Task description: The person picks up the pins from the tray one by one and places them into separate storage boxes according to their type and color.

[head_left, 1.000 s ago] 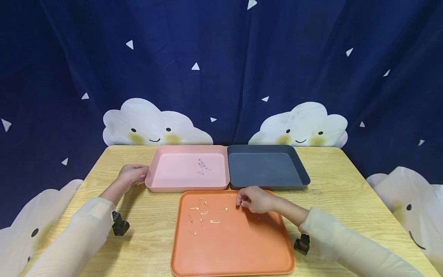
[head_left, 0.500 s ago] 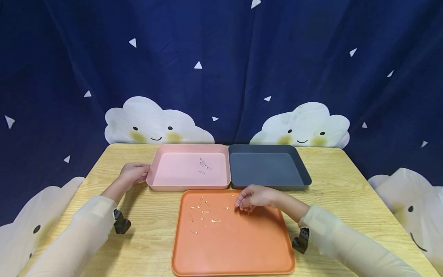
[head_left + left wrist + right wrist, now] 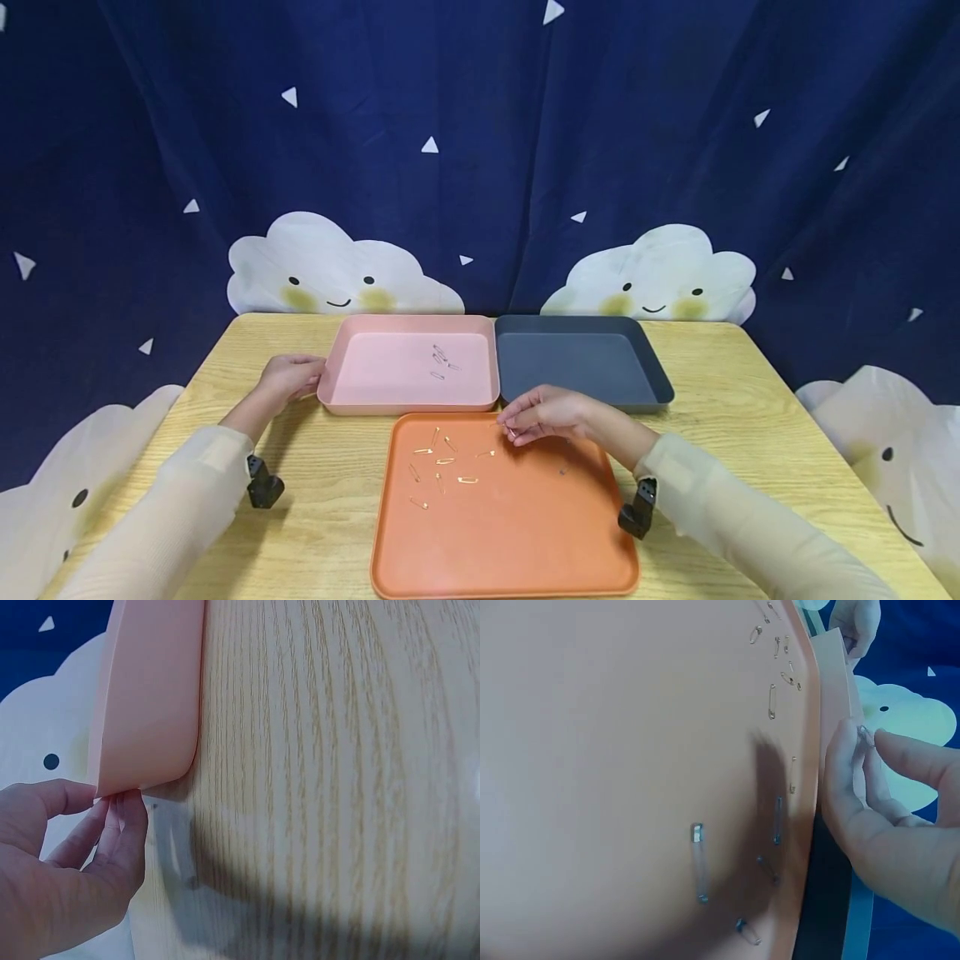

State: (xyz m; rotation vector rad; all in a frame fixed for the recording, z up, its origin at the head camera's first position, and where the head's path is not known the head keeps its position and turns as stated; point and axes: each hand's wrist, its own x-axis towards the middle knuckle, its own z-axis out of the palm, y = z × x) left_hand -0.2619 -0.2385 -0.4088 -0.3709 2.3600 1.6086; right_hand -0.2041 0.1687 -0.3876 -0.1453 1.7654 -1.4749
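My right hand (image 3: pixel 540 414) hovers over the far edge of the orange tray (image 3: pixel 502 542), near the pink tray and the dark grey tray. It pinches a small silver safety pin (image 3: pixel 865 735) between thumb and fingertip. Several gold safety pins (image 3: pixel 442 458) lie scattered on the orange tray's left half, and a few silver pins (image 3: pixel 698 862) lie under my right hand. My left hand (image 3: pixel 288 377) holds the near left corner of the pink tray (image 3: pixel 375 392), thumb at the rim and fingers (image 3: pixel 127 825) against the wall (image 3: pixel 150 697). A few silver pins (image 3: pixel 441 360) lie inside the pink tray.
The dark grey tray (image 3: pixel 577 367) sits right of the pink one, touching it, with nothing visible inside. All three trays stand on a wooden table (image 3: pixel 750 400). A dark blue curtain with white clouds hangs behind the table.
My right hand has risen off the orange tray and moved back and left toward its far edge, carrying a pin. My left hand has stayed on the pink tray.
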